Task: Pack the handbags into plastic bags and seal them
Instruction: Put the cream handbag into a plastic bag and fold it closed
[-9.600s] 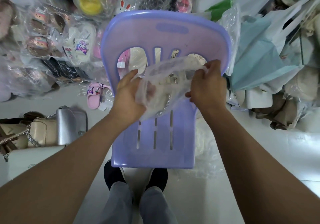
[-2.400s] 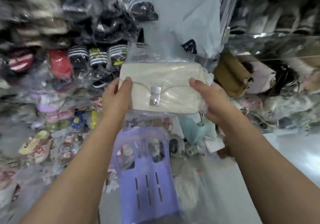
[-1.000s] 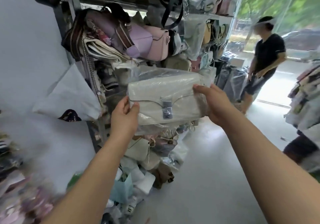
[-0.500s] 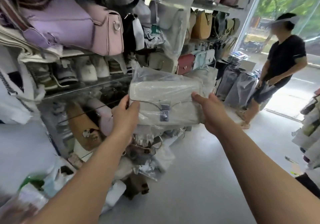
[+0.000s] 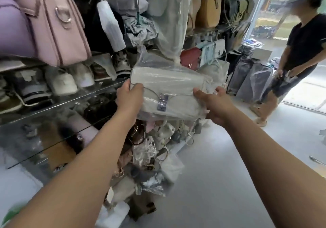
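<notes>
I hold a cream handbag (image 5: 169, 84) with a metal clasp, wrapped in a clear plastic bag (image 5: 155, 60), out in front of me at chest height. My left hand (image 5: 129, 98) grips its left end, thumb on the front. My right hand (image 5: 214, 104) supports its right end from below and behind. The plastic bag's loose top sticks up above the handbag. The handbag is level, its front facing me, close to the shelves.
Glass shelves (image 5: 58, 104) on the left carry shoes and handbags, with a pink bag (image 5: 58, 24) hanging at the upper left. Bagged handbags lie heaped on the floor (image 5: 151, 157) below. A person in dark clothes (image 5: 298, 54) stands at the right by the doorway.
I have turned from the purple chair toward the shelves, carrying the bagged handbag. Over the last second the view has swung further right and closer to the shelves; both hands keep their grip.
</notes>
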A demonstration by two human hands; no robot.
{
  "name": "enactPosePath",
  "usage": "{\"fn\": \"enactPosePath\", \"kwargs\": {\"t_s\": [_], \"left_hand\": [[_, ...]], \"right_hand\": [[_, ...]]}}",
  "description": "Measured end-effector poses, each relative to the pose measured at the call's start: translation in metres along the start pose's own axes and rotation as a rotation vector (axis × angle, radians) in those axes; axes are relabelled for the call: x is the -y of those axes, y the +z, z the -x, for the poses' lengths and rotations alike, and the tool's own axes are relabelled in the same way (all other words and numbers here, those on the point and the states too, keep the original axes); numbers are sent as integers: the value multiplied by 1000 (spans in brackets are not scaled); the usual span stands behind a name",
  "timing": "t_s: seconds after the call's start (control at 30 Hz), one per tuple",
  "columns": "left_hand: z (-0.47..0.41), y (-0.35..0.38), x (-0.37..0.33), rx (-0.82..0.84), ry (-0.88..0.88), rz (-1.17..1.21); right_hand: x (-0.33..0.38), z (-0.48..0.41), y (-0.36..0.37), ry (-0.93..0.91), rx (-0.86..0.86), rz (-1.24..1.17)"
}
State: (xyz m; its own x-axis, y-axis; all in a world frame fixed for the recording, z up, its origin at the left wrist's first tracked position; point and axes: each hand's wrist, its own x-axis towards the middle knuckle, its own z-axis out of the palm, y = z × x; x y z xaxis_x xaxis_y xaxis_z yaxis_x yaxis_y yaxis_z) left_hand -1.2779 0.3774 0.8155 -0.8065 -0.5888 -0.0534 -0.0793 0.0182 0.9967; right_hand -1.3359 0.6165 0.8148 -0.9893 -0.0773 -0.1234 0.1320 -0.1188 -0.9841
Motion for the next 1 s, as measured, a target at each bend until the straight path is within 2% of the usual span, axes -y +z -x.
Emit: {"fn": "enactPosePath", "kwargs": {"t_s": [0.17, 0.37, 0.57, 0.7, 0.77, 0.87, 1.0], "left_hand": [[-107, 24, 21, -34, -4, -41], [-142, 43, -1, -69, -32, -26], [-187, 70, 6, 75, -22, -93], [-197, 89, 4, 186, -160, -106], [-205, 98, 2, 243, -211, -42], [-216, 113, 1, 301, -322, 220], [-229, 127, 6, 314, -355, 377]], "right_hand": [[-5, -69, 27, 51, 47, 31], [-18, -139, 59, -1, -20, -49], [-18, -188, 80, -53, -8, -59], [-20, -216, 86, -92, -26, -55], [-21, -227, 90, -113, -64, -16], [-29, -240, 96, -111, -100, 31], [-42, -254, 103, -110, -118, 5]]}}
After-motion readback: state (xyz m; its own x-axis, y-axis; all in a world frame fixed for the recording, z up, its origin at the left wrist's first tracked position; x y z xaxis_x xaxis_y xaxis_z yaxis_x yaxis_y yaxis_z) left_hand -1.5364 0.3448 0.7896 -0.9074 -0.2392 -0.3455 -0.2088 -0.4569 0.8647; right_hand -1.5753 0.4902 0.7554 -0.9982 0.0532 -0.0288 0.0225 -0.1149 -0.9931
